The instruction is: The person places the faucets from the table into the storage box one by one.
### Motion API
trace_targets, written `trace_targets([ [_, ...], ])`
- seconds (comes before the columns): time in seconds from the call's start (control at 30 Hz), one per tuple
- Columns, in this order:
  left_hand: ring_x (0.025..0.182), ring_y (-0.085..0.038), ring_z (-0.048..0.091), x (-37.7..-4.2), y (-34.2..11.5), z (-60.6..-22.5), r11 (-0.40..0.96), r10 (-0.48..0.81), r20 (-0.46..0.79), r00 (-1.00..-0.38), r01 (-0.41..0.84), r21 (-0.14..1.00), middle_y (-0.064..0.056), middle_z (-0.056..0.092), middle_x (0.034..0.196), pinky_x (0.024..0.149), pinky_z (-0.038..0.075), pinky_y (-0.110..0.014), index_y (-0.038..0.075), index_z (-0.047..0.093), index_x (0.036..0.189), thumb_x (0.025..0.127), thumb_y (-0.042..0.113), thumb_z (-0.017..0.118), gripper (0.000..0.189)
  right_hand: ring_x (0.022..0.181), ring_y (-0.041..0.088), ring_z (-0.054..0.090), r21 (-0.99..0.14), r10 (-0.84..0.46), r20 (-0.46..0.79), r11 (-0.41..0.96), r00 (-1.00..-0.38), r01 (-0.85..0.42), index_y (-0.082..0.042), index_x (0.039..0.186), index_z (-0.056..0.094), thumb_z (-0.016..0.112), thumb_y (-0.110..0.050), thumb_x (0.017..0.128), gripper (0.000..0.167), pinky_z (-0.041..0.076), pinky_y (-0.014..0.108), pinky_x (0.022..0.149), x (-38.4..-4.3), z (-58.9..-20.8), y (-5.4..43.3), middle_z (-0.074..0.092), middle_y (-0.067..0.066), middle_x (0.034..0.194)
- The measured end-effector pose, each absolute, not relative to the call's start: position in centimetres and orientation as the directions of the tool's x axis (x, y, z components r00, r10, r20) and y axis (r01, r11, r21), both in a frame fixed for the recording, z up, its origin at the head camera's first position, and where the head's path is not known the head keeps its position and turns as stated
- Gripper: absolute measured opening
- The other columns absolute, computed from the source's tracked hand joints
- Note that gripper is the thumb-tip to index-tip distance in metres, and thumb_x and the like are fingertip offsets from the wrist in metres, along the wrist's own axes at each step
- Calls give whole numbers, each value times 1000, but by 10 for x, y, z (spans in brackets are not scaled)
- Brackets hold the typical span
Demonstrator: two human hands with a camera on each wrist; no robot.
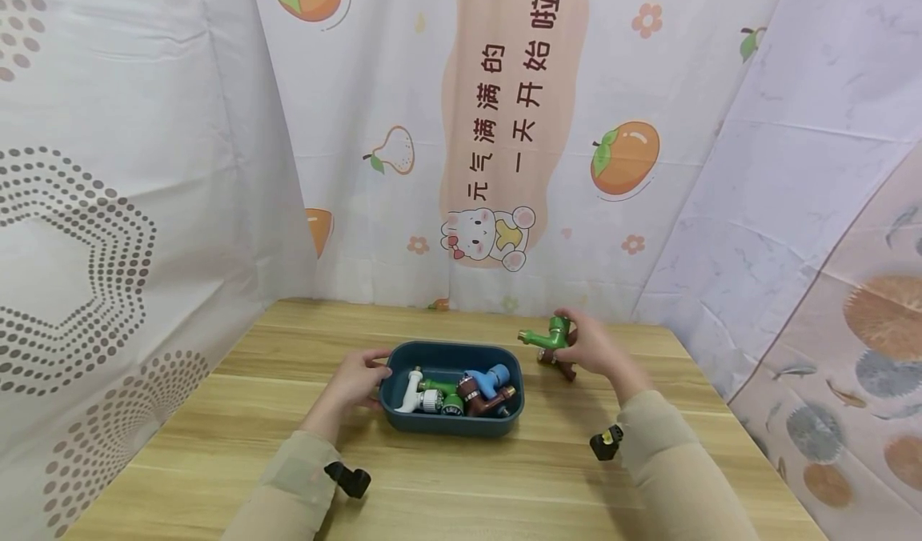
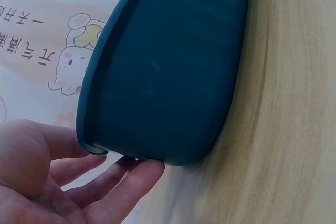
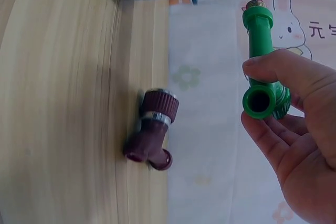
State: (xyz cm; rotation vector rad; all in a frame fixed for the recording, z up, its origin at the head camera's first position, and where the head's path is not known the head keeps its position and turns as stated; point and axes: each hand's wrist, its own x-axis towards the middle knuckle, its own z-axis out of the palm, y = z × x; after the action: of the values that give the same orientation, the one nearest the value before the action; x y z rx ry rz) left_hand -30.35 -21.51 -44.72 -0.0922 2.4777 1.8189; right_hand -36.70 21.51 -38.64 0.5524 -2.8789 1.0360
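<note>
My right hand (image 1: 592,347) pinches a green plastic faucet (image 1: 556,334) between thumb and fingers, held above the table. In the right wrist view the green faucet (image 3: 261,51) shows its brass threaded end and open spout. Below it on the table lies a dark red faucet (image 3: 154,129). My left hand (image 1: 358,377) holds the left end of a dark blue plastic bin (image 1: 450,425), thumb at the rim and fingers against the outer wall (image 2: 157,77). Inside the bin lie a white faucet (image 1: 414,390), a green one, a dark red one (image 1: 484,397) and a blue one (image 1: 492,378).
The wooden table (image 1: 461,485) ends at a printed curtain (image 1: 403,253) behind it, with more curtains to the left and right. A small black camera is strapped at each wrist.
</note>
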Motion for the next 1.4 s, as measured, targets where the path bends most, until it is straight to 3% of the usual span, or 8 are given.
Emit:
trace_targets([
  [0.43,97,-36,65,-305,-214,-448,286,-27,-96,-995,-100,953,-24,62,124,55,61,-44,5,58,142,99,5,59,44,78,22,67,-630,-366,152,680,-918,-375,-5,146,47,84,-5,79,76,56,37,50,-363,-385,188,69,13,94],
  [0.87,97,-36,66,-305,-215,-448,282,-25,-99,-995,-102,954,-23,62,123,55,61,-43,6,58,142,98,6,60,44,84,17,66,-585,-419,166,686,-892,-432,-8,142,53,86,-7,78,72,58,35,71,-359,-386,159,68,5,100],
  [1.4,95,-35,66,-304,-215,-447,277,-19,-104,-994,-106,955,-24,62,124,56,61,-44,5,58,143,99,5,59,44,84,15,66,-580,-478,163,661,-863,-476,-7,141,54,87,-2,76,73,59,29,68,-351,-387,128,65,5,109],
])
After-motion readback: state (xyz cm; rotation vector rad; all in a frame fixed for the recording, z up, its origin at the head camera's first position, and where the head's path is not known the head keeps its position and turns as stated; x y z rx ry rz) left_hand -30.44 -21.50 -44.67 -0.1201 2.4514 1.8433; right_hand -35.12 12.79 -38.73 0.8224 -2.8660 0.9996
